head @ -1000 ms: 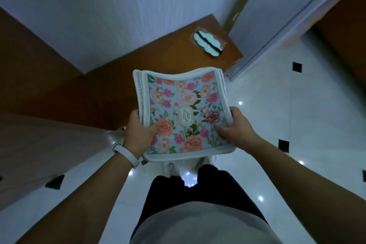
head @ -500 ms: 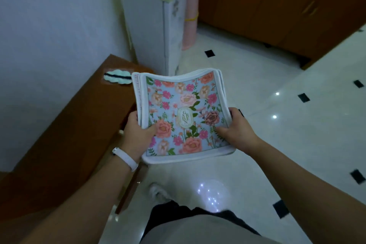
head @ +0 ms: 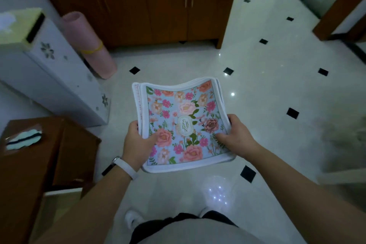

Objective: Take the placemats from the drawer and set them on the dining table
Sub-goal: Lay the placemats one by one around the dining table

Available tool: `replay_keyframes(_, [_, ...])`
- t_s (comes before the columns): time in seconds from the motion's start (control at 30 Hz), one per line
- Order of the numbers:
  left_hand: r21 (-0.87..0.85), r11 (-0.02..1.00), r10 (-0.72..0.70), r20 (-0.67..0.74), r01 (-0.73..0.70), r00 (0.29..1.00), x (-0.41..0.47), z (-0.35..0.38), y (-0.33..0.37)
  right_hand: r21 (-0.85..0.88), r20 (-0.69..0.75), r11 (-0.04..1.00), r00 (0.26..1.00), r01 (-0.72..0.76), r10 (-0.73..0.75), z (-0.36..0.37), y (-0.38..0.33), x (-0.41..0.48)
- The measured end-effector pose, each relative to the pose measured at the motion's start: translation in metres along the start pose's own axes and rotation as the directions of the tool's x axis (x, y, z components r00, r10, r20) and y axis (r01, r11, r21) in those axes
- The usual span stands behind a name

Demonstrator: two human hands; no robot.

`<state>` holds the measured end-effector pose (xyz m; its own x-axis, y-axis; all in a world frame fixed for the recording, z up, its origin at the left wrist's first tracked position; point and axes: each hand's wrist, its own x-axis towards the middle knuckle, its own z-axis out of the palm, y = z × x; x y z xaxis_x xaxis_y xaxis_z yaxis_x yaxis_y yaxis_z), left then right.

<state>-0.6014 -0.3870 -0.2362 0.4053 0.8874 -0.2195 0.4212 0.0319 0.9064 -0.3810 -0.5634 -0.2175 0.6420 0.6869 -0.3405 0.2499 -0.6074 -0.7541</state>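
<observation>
A stack of floral placemats [head: 182,117] with white borders is held flat in front of me, over the white tiled floor. My left hand [head: 137,141] grips the stack's left edge, thumb on top of the flowers. My right hand [head: 235,136] grips the right edge the same way. The top mat sags a little in the middle. The wooden drawer unit [head: 29,164] stands at my lower left. No dining table can be seen clearly.
A white appliance [head: 51,77] and a rolled pink mat [head: 89,45] stand at the left. Dark wooden cabinets [head: 148,4] line the far wall. A packaged light-blue item [head: 23,139] lies on the drawer unit. The glossy floor [head: 277,85] spreads to the right, with a blurred pale shape at the right edge.
My view has swung right, away from the wall and drawer unit toward the cabinets and the floor. Both hands keep the same grip on the placemats.
</observation>
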Motion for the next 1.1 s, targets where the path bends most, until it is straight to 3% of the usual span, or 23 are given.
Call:
replay_keyframes(0.3, [0.110,0.977,0.148,0.253,-0.180,0.956,-0.005,0.134,0.085,0.180,-0.224,0.974,0.959,-0.134,0.174,-0.114,0.085,-0.037])
replay_keyframes(0.57, [0.083,0.963,0.189,0.471,-0.256,0.862,0.031,0.231,0.128,0.295,-0.386,0.927,0.859,-0.230,0.336,-0.167,0.125,-0.036])
replay_keyframes(0.83, [0.043,0.946,0.201,0.701,-0.322,0.684,0.100,0.351,0.181,0.415,-0.483,0.843,0.702,-0.342,0.523,-0.223,0.148,0.004])
replay_keyframes(1.1, [-0.041,0.915,0.233,0.865,-0.400,0.445,0.129,0.468,0.245,0.570,-0.602,0.766,0.484,-0.296,0.635,-0.272,0.146,0.009])
